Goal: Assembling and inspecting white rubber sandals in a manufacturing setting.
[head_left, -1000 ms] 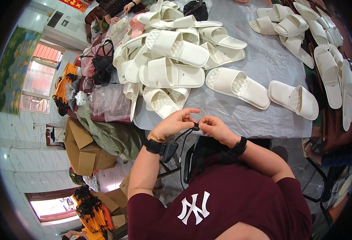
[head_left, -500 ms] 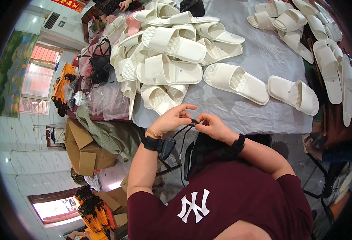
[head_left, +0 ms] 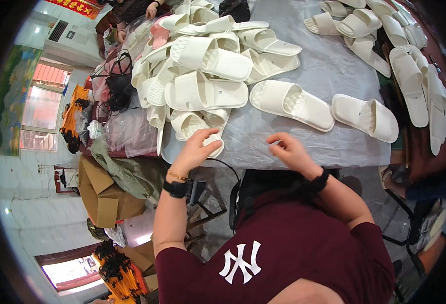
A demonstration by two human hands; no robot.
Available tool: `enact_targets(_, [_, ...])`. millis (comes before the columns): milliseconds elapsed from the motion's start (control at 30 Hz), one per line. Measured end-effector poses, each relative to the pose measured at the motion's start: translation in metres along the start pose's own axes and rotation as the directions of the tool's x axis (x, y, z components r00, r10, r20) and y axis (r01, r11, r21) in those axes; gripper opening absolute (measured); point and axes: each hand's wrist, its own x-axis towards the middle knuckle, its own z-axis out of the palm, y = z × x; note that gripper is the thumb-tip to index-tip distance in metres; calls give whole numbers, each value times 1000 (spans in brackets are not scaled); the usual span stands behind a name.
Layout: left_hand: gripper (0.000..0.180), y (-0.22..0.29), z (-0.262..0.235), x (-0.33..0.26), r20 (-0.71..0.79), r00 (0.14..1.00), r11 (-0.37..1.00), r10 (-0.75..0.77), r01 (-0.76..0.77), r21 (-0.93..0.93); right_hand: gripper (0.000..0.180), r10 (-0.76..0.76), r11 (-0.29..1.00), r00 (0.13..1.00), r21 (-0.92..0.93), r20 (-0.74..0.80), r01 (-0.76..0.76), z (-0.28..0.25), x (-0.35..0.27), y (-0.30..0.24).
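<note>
My left hand (head_left: pixel 195 152) is at the table's near edge, thumb and fingers apart, over the end of a white slipper (head_left: pixel 185 126) at the foot of the pile. A thin black cable (head_left: pixel 231 167) curves from beside this hand down toward my lap. My right hand (head_left: pixel 291 153) hovers over the near edge with fingers loosely bent and apart, nothing visible in it. Just beyond it lies a single white slipper (head_left: pixel 294 104), with another white slipper (head_left: pixel 366 117) to its right. Both wrists wear black straps.
A heap of white slippers (head_left: pixel 207 93) covers the table's left middle; more slippers (head_left: pixel 410 86) lie at the right. Grey plastic sheeting (head_left: pixel 329 76) covers the table. At left are clear bags and an open cardboard box (head_left: pixel 101 187). Another person's hand (head_left: pixel 152 9) shows at the far left.
My hands were together at a small black piece on the cable; now they are apart, the left moved left and the right moved right. The slippers lie as before.
</note>
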Motion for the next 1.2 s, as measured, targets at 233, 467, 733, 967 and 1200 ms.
enact_targets(233, [39,26,-16,-3,-43,999,998,22,-19,54,13,62,998,894,31,-443,-54,-111,-25,-15])
enact_targets(467, [52,53,51,46,49,993,994,107,-105,-39,20,-272,856,627,-481,-730,-189,-182,-51,-35])
enact_targets(733, [73,57,123,127,-273,924,955,268,-217,205,75,-254,359,520,-579,-816,-732,-206,-73,-4])
enact_targets(967, [79,81,143,142,-167,926,939,339,-322,122,62,-386,744,608,-624,-693,-239,-223,-97,-39])
enact_targets(1200, [60,97,150,158,-134,876,846,463,-482,-227,64,-504,652,862,-678,-53,339,-149,-66,-112])
